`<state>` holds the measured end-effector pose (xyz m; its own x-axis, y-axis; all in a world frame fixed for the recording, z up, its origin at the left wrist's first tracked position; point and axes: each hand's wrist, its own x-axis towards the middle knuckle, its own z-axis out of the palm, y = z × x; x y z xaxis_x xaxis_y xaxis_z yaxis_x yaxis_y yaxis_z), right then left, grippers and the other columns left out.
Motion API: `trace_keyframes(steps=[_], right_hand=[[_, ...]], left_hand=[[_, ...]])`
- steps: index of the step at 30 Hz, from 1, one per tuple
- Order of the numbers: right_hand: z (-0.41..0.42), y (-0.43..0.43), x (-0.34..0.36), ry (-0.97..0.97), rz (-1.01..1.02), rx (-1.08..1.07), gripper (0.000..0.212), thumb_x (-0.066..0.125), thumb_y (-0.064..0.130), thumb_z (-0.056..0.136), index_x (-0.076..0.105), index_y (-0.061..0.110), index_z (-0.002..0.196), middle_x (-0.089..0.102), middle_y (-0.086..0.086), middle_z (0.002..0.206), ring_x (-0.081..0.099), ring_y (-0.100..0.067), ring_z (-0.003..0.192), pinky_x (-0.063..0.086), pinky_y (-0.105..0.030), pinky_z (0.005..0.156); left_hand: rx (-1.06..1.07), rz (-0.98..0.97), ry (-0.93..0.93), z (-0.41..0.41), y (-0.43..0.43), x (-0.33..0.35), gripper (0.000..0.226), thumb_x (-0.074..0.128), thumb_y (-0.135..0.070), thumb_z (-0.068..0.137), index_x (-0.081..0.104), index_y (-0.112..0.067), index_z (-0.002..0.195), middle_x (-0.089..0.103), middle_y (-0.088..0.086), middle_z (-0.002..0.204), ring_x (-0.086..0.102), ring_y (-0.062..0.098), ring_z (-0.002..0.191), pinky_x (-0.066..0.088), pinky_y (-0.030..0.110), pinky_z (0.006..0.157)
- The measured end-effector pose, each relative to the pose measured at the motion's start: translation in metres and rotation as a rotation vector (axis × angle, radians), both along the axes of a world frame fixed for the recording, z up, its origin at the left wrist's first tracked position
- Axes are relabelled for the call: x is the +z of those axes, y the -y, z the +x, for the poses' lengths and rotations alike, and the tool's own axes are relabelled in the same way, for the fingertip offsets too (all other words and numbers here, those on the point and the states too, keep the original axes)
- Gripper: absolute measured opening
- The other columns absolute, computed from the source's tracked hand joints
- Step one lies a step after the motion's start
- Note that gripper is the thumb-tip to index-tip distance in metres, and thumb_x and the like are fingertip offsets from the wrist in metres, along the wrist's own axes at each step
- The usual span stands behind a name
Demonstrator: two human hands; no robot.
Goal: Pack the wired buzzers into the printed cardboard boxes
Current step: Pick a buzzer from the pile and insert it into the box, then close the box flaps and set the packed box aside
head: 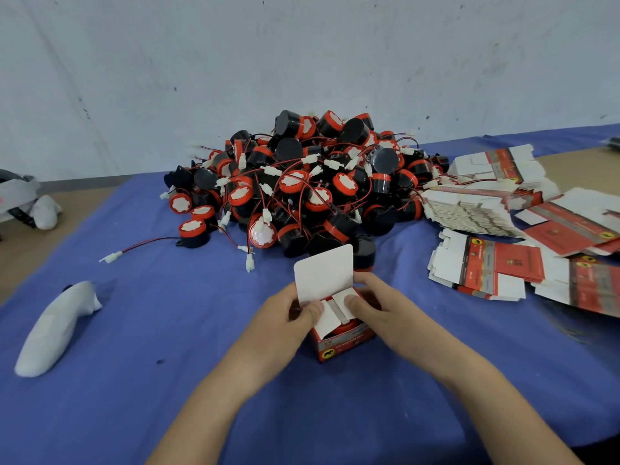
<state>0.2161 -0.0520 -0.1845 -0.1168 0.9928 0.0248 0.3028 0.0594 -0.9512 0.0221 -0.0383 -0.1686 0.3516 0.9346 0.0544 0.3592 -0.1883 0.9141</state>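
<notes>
2 hands wrap the printed cardboard box (342,344) on the worktop (167,397), left hand (285,317) and right hand (379,307) thumbing its thin side flaps (327,317) over the buzzer (345,327) inside; probably light and crushable, best held by the walls, not the upright lid flap (323,273).

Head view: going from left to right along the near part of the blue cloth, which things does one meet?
White padded object → lone buzzer with its wire → half-closed printed box → flat unfolded boxes.
</notes>
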Motion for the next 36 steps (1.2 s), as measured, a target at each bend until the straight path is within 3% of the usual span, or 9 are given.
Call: trace_keyframes(steps=[5,10,14,19,21,24,29,32,36], right_hand=[[0.003,0.0,0.001,-0.006,0.001,-0.011,0.016,0.053,0.025,0.103,0.059,0.036,0.113,0.072,0.014,0.104,0.067,-0.016,0.102,0.054,-0.034,0.089],[0.007,0.0,0.001,-0.009,0.005,0.001,0.012,0.059,0.024,0.101,0.061,0.031,0.11,0.073,0.009,0.103,0.068,-0.017,0.102,0.055,-0.045,0.095],[0.008,0.0,0.0,-0.026,0.017,0.015,0.015,0.061,0.026,0.1,0.062,0.04,0.106,0.072,0.01,0.105,0.069,-0.017,0.101,0.055,-0.046,0.094],[0.007,0.002,-0.001,-0.021,0.064,0.027,0.026,0.058,0.026,0.102,0.06,0.052,0.099,0.072,0.015,0.102,0.068,-0.015,0.095,0.056,-0.037,0.084],[0.006,0.003,-0.002,-0.01,0.086,0.019,0.027,0.057,0.026,0.102,0.06,0.052,0.098,0.072,0.014,0.098,0.066,-0.017,0.088,0.053,-0.034,0.076],[0.006,0.004,-0.002,0.002,0.105,0.021,0.027,0.057,0.026,0.102,0.06,0.051,0.093,0.071,0.014,0.094,0.063,-0.006,0.082,0.05,-0.028,0.072],[0.004,0.009,-0.004,0.054,0.181,-0.007,0.021,0.056,0.029,0.103,0.061,0.049,0.1,0.064,0.025,0.095,0.063,0.002,0.081,0.048,-0.013,0.069],[0.003,0.011,-0.007,0.088,0.202,-0.016,0.018,0.055,0.036,0.102,0.06,0.053,0.105,0.059,0.023,0.111,0.063,0.003,0.096,0.048,-0.012,0.075],[0.007,0.013,-0.005,0.113,0.178,-0.007,0.015,0.053,0.053,0.096,0.06,0.052,0.108,0.061,0.024,0.104,0.063,0.0,0.095,0.048,-0.013,0.074]], left_hand=[[0.033,-0.016,0.054,0.002,-0.003,0.0,0.034,0.056,-0.012,0.102,0.056,-0.039,0.123,0.072,-0.023,0.108,0.065,-0.009,0.099,0.05,0.009,0.077],[0.02,-0.023,0.067,0.0,-0.005,0.002,0.035,0.056,-0.012,0.102,0.059,-0.044,0.118,0.071,-0.027,0.108,0.066,-0.004,0.102,0.053,0.013,0.08],[0.009,-0.026,0.071,-0.002,-0.007,0.0,0.032,0.057,-0.013,0.101,0.06,-0.043,0.114,0.071,-0.027,0.107,0.066,-0.004,0.102,0.055,0.016,0.083],[0.0,-0.053,0.075,-0.003,-0.008,0.001,0.02,0.057,-0.012,0.101,0.065,-0.029,0.107,0.074,-0.017,0.103,0.069,0.002,0.098,0.057,0.022,0.085],[0.0,-0.039,0.068,-0.002,-0.008,0.001,0.013,0.057,-0.012,0.101,0.064,-0.023,0.098,0.074,-0.011,0.096,0.069,0.003,0.09,0.055,0.019,0.077],[0.016,-0.018,0.048,-0.001,-0.007,0.001,0.011,0.057,-0.013,0.101,0.06,-0.016,0.091,0.07,-0.007,0.083,0.061,0.006,0.076,0.047,0.021,0.067],[0.051,0.014,0.031,0.0,-0.007,0.0,0.02,0.058,-0.012,0.1,0.062,-0.023,0.084,0.064,-0.007,0.073,0.054,0.009,0.069,0.043,0.02,0.06],[0.075,0.012,0.046,0.001,-0.006,0.0,0.025,0.059,-0.008,0.099,0.064,-0.026,0.082,0.071,-0.004,0.084,0.064,0.013,0.08,0.052,0.026,0.069],[0.054,-0.009,0.037,0.001,-0.007,0.002,0.019,0.06,-0.008,0.098,0.067,-0.023,0.088,0.074,-0.004,0.095,0.069,0.016,0.095,0.058,0.036,0.085]])
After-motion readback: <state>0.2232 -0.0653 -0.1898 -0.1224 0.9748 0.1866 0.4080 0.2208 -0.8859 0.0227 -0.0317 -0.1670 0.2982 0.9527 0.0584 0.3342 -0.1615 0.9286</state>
